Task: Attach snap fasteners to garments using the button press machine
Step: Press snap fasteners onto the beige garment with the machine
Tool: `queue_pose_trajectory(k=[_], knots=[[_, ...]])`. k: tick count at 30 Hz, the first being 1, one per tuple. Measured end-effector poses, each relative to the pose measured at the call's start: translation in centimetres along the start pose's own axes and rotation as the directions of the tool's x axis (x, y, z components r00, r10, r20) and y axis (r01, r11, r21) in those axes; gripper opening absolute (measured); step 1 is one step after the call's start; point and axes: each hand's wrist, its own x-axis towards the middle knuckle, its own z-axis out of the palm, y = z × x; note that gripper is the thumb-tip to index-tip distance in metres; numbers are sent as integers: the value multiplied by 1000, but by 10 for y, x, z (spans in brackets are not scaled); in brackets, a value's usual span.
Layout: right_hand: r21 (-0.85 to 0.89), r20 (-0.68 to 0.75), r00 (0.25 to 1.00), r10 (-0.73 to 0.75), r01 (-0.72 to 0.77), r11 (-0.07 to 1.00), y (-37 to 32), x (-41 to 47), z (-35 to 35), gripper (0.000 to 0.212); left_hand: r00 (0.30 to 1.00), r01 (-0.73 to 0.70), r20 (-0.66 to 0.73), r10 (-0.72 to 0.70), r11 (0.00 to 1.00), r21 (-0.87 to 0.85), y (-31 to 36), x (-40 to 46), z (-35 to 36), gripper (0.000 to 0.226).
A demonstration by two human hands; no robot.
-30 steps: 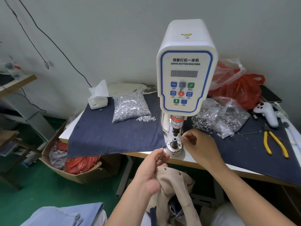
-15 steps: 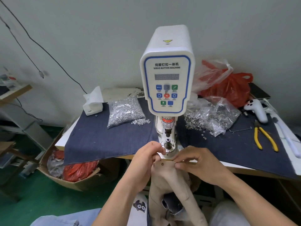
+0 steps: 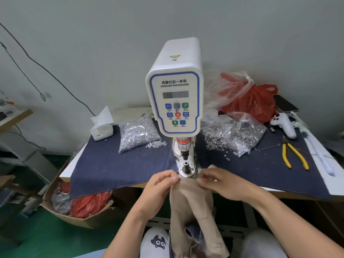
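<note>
Denim-covered bench (image 3: 115, 170) against a grey wall; both hands, left (image 3: 160, 185) and right (image 3: 221, 183), pinch the beige garment (image 3: 189, 200) edge in their grip below the button press machine (image 3: 175, 101).

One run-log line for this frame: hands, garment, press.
left hand: pinches beige garment edge | right hand: pinches same edge | garment: just before lower die | button press machine: ram up

So the press machine (image 3: 175, 90) is white with a blue outline round its panel and blue, green and red buttons. The garment (image 3: 191, 205) is plain tan. A dark navy cloth (image 3: 119, 168) covers the white surface (image 3: 333, 189). Yellow-handled pliers (image 3: 294, 155), a red plastic bag (image 3: 255, 103), silvery snaps in clear bags (image 3: 137, 133), and a green floor (image 3: 37, 237).
</note>
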Motion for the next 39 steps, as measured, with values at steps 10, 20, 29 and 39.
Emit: queue_pose_trajectory(k=[10, 20, 29, 39], knots=[[143, -352, 928, 119, -72, 987, 19, 48, 10, 42, 949, 110, -301, -91, 993, 49, -25, 55, -15, 30], [353, -316, 926, 207, -87, 931, 26, 55, 12, 43, 961, 108, -248, -118, 993, -53, -48, 65, -28, 29], [447, -289, 930, 226, -78, 891, 34, 53, 12, 43, 966, 96, -239, -101, 995, -32, -51, 66, -29, 31], [417, -311, 928, 204, -60, 907, 41, 56, 14, 32, 970, 81, -229, -83, 997, -15, -49, 65, -28, 33]])
